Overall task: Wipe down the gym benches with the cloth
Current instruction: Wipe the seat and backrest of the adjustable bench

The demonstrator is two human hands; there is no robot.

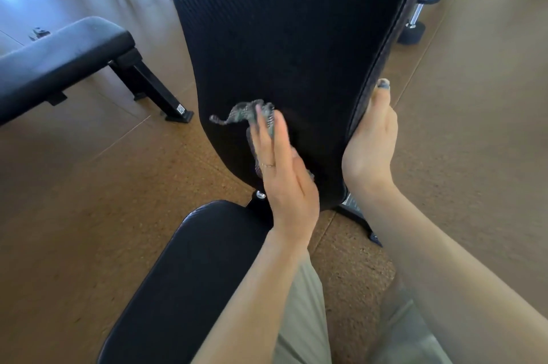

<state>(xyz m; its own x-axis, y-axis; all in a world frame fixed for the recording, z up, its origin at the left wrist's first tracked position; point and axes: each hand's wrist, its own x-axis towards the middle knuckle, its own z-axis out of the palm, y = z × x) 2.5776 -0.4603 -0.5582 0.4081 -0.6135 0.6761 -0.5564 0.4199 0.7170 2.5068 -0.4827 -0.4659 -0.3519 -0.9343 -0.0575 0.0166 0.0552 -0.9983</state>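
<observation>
One cloth (pixel 252 117), grey and crumpled, lies low on the raised backrest (pixel 290 37), pressed flat under the straight fingers of the left hand (pixel 281 174) so it can rub the pad. The right hand (pixel 370 141) grips the backrest's right edge, probably to keep it steady. Below is the seat (pixel 192 274); another bench (pixel 59 49) stands left, apart.

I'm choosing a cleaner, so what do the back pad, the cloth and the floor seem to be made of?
Back pad: likely vinyl upholstery, black with a fine ribbed weave and stitched edge. Cloth: thin grey fabric, limp and crumpled. Floor: speckled brown, looks like cork or rubber.
</observation>
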